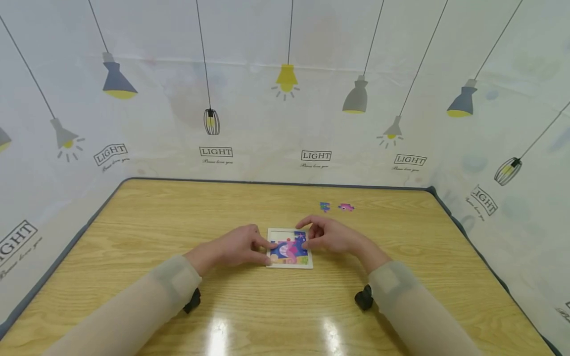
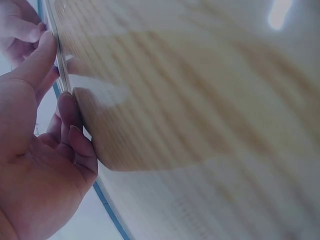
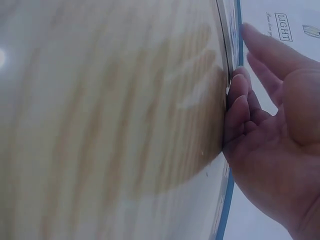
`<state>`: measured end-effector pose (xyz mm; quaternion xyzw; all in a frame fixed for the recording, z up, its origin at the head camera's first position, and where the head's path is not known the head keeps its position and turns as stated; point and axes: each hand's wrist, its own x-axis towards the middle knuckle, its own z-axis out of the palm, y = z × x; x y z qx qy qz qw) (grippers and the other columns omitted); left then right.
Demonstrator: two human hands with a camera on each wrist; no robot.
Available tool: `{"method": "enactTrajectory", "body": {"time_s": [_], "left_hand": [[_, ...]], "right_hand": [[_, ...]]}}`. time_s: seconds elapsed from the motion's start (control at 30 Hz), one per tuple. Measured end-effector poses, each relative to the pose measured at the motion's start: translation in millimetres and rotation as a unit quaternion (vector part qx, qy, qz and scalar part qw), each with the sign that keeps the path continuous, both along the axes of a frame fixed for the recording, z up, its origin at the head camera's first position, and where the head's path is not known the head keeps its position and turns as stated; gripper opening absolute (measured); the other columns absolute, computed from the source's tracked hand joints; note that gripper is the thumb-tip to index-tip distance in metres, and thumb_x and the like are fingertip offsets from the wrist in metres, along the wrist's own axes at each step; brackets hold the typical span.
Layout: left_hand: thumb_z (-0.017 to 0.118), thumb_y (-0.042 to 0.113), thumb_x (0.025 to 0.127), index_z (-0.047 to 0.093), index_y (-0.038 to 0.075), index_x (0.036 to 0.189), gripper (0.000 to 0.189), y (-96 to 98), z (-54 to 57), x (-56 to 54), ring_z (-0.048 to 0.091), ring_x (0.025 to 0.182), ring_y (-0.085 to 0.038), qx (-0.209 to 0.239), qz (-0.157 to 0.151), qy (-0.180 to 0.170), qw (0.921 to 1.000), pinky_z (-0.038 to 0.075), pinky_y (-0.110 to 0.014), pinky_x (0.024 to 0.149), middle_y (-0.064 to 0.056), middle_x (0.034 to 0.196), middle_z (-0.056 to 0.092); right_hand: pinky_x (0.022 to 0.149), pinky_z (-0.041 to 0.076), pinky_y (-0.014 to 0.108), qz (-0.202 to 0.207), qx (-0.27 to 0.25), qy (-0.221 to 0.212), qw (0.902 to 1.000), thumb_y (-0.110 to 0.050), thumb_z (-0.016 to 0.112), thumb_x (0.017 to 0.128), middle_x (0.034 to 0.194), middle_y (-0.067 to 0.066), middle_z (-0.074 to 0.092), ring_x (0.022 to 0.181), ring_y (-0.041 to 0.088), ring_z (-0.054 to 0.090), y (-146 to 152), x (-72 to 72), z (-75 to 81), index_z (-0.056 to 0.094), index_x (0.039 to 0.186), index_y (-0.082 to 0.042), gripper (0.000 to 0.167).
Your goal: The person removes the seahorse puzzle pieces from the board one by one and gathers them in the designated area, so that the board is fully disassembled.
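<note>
A small jigsaw puzzle (image 1: pixel 289 250) lies in a white frame tray (image 1: pixel 289 267) on the table, its picture pink, blue and purple, with a pale bare area along the upper left. From the left, my left hand (image 1: pixel 236 245) reaches over the tray's side, two fingertips touching the left edge and nearby pieces. My right hand (image 1: pixel 331 236) rests at the right side, one digit on the pieces and another stretched toward the top right corner. In the wrist views, the other fingers of the left hand (image 2: pixel 45 160) and right hand (image 3: pixel 270 105) bend loosely by the tabletop.
Two loose puzzle pieces lie beyond the tray: a blue one (image 1: pixel 325 206) and a pink one (image 1: pixel 346 207). The wooden table (image 1: pixel 178 212) has a dark edge, and a lamp-printed wall covering (image 1: pixel 249 89) stands behind and on both sides.
</note>
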<state>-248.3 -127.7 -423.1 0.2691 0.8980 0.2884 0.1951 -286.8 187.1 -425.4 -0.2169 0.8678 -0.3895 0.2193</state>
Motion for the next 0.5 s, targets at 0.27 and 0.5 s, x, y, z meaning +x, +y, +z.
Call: {"method": "enactTrajectory", "body": {"time_s": [0.27,0.5], "left_hand": [[0.082,0.040,0.101,0.075,0.023,0.142,0.045,0.7,1.3,1.3,0.051,0.094,-0.018,-0.004,0.005,0.002,1.0000,0.041,-0.033,0.081,-0.003,0.102,0.057],[0.081,0.040,0.101,0.076,0.022,0.141,0.045,1.7,0.6,0.5,0.050,0.093,-0.018,-0.004,0.001,0.006,1.0000,0.041,-0.033,0.081,-0.003,0.101,0.057]], "right_hand": [[0.079,0.045,0.033,0.013,0.023,-0.014,0.9995,-0.023,0.078,0.104,0.103,0.005,0.062,0.089,0.021,0.055,-1.6,-1.8,-1.4,0.066,0.142,-0.023,0.040],[0.078,0.044,0.034,0.011,0.033,-0.026,0.9991,-0.018,0.076,0.105,0.101,0.005,0.058,0.087,0.022,0.053,-5.0,0.1,1.2,0.066,0.141,-0.023,0.038]]}}
